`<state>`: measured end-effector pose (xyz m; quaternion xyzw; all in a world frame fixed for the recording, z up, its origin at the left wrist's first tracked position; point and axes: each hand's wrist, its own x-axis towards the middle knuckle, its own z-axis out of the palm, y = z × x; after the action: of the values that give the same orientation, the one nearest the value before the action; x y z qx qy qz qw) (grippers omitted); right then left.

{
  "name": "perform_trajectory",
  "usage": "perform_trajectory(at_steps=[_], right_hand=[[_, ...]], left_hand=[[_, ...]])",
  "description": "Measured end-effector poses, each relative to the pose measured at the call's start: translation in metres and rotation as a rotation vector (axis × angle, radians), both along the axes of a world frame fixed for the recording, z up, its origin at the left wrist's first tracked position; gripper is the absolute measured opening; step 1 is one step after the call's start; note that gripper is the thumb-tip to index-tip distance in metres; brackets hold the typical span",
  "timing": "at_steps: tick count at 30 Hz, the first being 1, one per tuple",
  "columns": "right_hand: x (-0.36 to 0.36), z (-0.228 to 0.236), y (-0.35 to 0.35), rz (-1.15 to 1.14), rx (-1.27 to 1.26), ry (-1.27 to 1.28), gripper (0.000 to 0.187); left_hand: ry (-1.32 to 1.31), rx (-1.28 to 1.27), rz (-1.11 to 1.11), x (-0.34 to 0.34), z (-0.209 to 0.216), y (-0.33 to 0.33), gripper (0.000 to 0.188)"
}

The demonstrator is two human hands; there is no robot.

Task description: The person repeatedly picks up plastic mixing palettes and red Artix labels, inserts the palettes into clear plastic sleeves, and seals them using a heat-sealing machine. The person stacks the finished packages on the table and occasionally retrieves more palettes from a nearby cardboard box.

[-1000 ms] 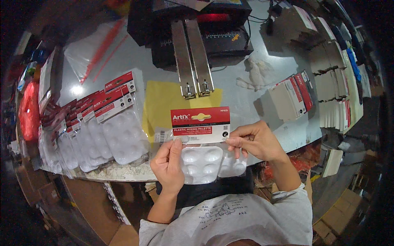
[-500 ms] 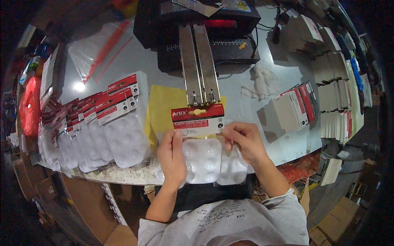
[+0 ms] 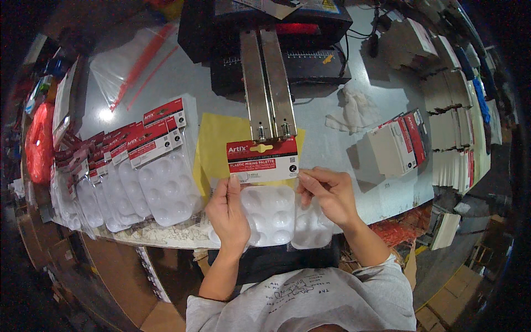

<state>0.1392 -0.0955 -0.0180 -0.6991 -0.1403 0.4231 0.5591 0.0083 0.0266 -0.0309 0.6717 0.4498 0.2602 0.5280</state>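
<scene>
Single head-worn fisheye view, looking steeply down from above the person's own chest, facing the far side of the grey worktable (image 3: 343, 166), hands close at lower centre, sealing machine (image 3: 265, 50) at far centre, edges bending and darkening toward left and right rim

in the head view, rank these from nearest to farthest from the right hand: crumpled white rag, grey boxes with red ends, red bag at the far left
From the right hand:
1. grey boxes with red ends, up and to its right on the table.
2. crumpled white rag, above it beside the black machine; close to the boxes in distance, a near call.
3. red bag, far across at the left edge.
</scene>
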Motion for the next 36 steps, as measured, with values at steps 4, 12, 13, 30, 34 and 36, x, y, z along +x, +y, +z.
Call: perform_trajectory(at_steps=[4,12,13,30,34,36], right_hand=[[0.0,0.0,0.002,0.009,-0.016,-0.007,0.019],[0.003,-0.002,-0.001,-0.043,0.06,0.118,0.016],[0.003,-0.003,-0.001,-0.062,0.052,0.143,0.016],[0.008,-0.017,0.022,-0.195,0.203,0.1,0.017],[0.017,-0.023,0.033,-0.214,0.292,0.056,0.017],[0.019,-0.025,0.036,-0.24,0.257,0.091,0.017]], left_hand=[[-0.015,0.027,0.033,0.001,-0.001,0.001,0.028],[0.024,-0.058,-0.009,-0.001,0.002,-0.006,0.029],[0.008,-0.019,-0.015,0.001,0.002,-0.006,0.029],[-0.1,-0.049,0.025,0.028,-0.005,0.012,0.028],[-0.056,-0.01,-0.015,0.039,-0.007,0.026,0.029],[-0.042,0.02,-0.034,0.041,-0.009,0.028,0.03]])
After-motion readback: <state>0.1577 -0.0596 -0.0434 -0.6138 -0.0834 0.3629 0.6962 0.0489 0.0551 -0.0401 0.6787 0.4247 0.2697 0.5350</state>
